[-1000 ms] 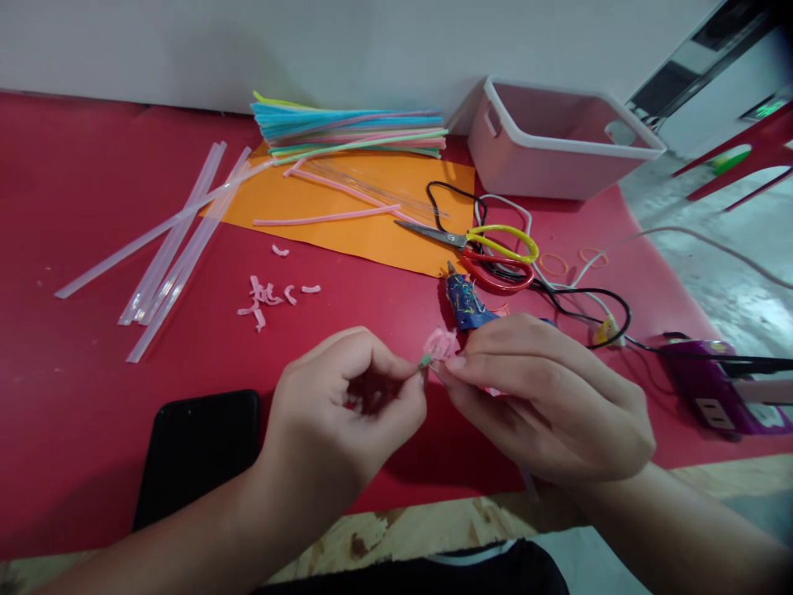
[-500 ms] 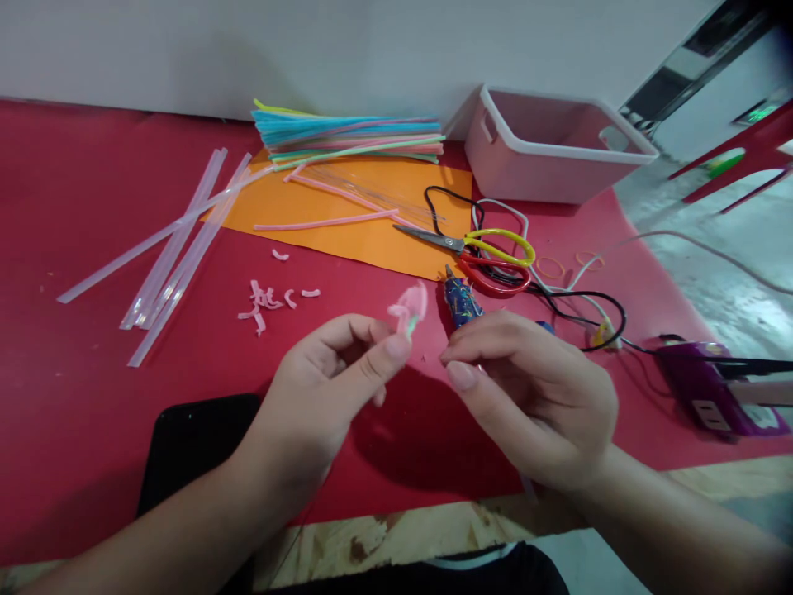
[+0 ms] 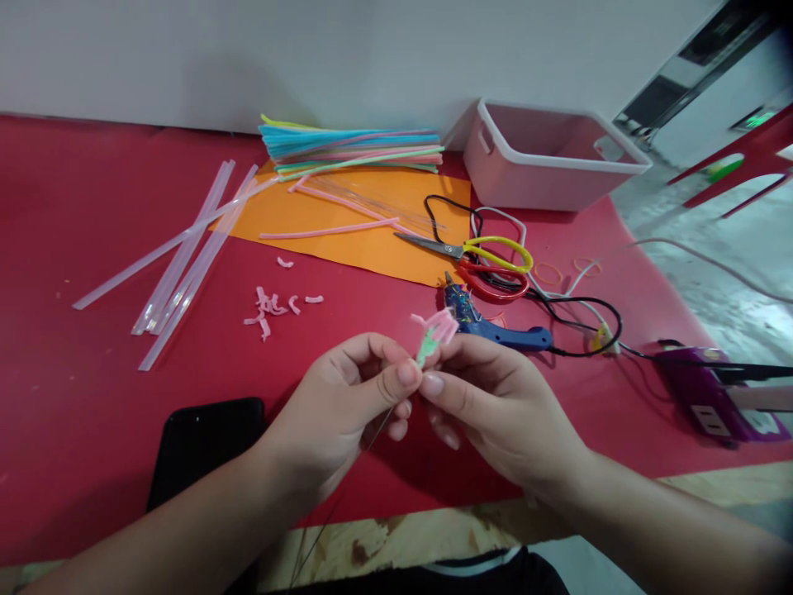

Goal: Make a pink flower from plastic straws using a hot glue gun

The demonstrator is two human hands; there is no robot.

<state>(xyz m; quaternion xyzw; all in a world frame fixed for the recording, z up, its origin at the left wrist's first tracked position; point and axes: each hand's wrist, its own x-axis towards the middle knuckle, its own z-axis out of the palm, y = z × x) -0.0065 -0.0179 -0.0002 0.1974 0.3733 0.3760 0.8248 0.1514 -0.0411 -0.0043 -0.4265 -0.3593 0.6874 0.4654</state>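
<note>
A small pipe-cleaner flower [image 3: 439,330], pink with a green base, stands tilted above my fingertips, a thin wire stem running down below it. My left hand [image 3: 363,388] pinches the base of the flower between thumb and forefinger. My right hand [image 3: 489,397] meets it from the other side, its thumb and forefinger closed at the same green base. Just behind the right hand lies a blue glue gun [image 3: 514,337]. Short pink pipe-cleaner pieces [image 3: 269,304] are scattered on the red table cover to the left.
Scissors [image 3: 458,248] with yellow and red handles lie across cables and an orange sheet [image 3: 347,248]. Behind are a pipe-cleaner bundle [image 3: 353,145] and a pink bin [image 3: 545,178]. Glue sticks [image 3: 192,256], a black phone [image 3: 207,438] and a purple power strip [image 3: 712,397] lie around.
My right hand has come left and closed on the flower's base beside my left hand. The flower has turned and shifted slightly right, showing more green. More of the glue gun is visible.
</note>
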